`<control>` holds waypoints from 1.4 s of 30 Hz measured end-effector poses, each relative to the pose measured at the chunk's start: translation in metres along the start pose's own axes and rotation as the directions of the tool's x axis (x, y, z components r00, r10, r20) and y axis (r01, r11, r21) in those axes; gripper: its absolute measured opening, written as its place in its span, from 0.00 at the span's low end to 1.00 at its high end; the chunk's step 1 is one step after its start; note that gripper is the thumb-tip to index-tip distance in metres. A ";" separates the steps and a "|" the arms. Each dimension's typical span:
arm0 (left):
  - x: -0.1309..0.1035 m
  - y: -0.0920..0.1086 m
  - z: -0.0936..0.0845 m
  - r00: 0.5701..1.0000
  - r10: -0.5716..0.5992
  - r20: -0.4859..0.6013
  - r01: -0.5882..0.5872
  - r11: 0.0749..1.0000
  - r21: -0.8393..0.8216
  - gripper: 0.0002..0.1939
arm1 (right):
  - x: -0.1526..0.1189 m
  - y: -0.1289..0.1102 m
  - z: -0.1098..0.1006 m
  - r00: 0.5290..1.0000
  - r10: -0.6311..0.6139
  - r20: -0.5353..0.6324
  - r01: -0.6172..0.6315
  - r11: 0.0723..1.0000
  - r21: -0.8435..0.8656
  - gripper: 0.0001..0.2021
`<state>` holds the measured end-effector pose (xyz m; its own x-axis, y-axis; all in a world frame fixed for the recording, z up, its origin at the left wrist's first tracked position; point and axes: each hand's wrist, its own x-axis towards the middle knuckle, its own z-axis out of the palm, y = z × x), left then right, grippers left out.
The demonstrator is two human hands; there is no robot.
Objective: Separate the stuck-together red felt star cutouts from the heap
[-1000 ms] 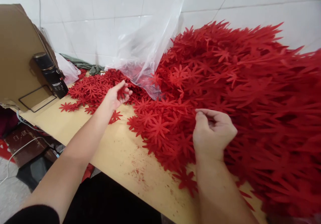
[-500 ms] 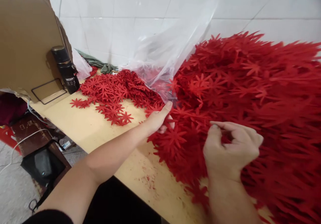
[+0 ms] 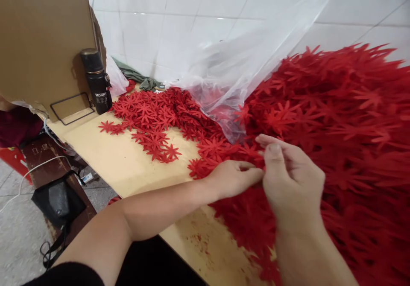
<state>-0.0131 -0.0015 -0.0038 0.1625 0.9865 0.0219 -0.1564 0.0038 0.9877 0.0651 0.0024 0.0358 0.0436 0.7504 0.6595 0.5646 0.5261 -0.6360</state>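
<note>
A large heap of red flower-shaped cut-outs with narrow petals (image 3: 352,141) fills the right side of the table. My left hand (image 3: 235,177) reaches in over the heap's near edge, thumb and fingers closed together, their tips meeting my right hand. My right hand (image 3: 293,179) is curled with its thumb against the bent fingers. Whatever lies between the fingertips of either hand is hidden or too small to name. A clear plastic bag (image 3: 233,85) rises behind the hands, partly over the red pieces.
A smaller spread of red cut-outs (image 3: 153,111) lies on the pale tabletop (image 3: 128,162). At the left stand a black vacuum flask (image 3: 96,83), a thin black wire frame (image 3: 72,108) and a cardboard sheet (image 3: 41,42). A black bag (image 3: 60,205) rests below, beside the table.
My left hand has moved right, away from the bag's lower end, to meet my right hand. The whole view has shifted slightly, so things at the left appear further right.
</note>
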 end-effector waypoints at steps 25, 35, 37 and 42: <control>-0.003 0.032 -0.012 0.965 -0.229 0.128 0.262 0.817 -0.514 0.30 | 0.000 0.023 0.021 0.968 0.249 -0.017 -0.204 0.832 0.516 0.25; -0.005 0.030 0.002 0.932 -0.362 0.026 0.311 0.759 -0.572 0.21 | -0.001 0.024 0.012 0.993 -0.093 -0.080 0.091 0.995 -0.028 0.20; -0.006 0.029 0.005 0.959 -0.281 0.034 0.234 0.719 -0.655 0.21 | -0.005 0.018 0.016 0.986 -0.168 -0.003 0.166 0.979 -0.119 0.21; -0.007 0.029 -0.002 0.981 -0.083 0.178 0.192 0.591 -0.784 0.31 | -0.013 0.003 0.023 0.961 -0.272 0.060 0.278 0.944 -0.178 0.28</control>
<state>-0.0204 -0.0076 0.0248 0.3457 0.9378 -0.0326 -0.8248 0.3202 0.4660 0.0477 0.0033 0.0157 -0.1608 0.6017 0.7824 0.6918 0.6341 -0.3455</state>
